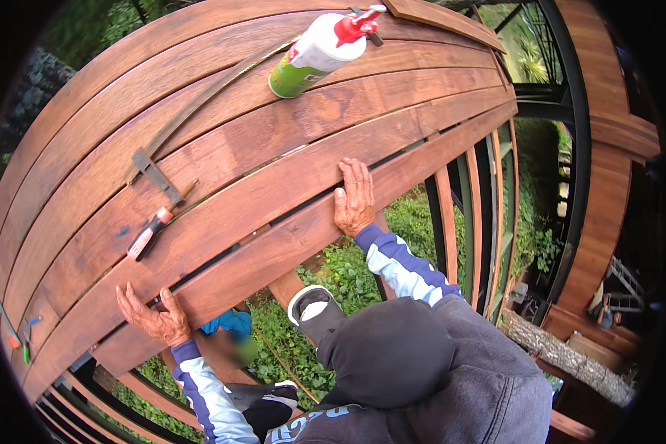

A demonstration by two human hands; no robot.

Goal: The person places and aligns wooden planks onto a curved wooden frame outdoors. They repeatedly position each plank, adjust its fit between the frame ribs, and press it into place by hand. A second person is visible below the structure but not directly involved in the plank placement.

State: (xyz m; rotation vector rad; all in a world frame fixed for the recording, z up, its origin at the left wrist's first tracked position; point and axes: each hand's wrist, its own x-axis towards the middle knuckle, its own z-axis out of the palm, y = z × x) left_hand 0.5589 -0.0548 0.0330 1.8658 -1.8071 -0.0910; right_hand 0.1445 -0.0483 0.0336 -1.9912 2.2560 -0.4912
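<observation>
My left hand [154, 314] lies with fingers spread across the narrow gap between the nearest plank [274, 251] and the brown plank [259, 203] beyond it. Farther right, my right hand [355, 198] rests on the nearest plank, its fingers reaching over the gap onto the second one. Neither hand grips anything. A bar clamp [214, 89] lies across the boards beyond my hands, its red-and-black handle [148, 233] pointing toward my left hand. Behind my right hand stands a green-and-white bottle [314, 59] with a red nozzle.
Below the planks, a person in a blue top [229, 322] is among the joists and green plants [348, 274]. Small green and orange-red tools [26, 351] lie at the left edge. Open joists [445, 214] run at the right. A loose board [444, 22] lies at the far right.
</observation>
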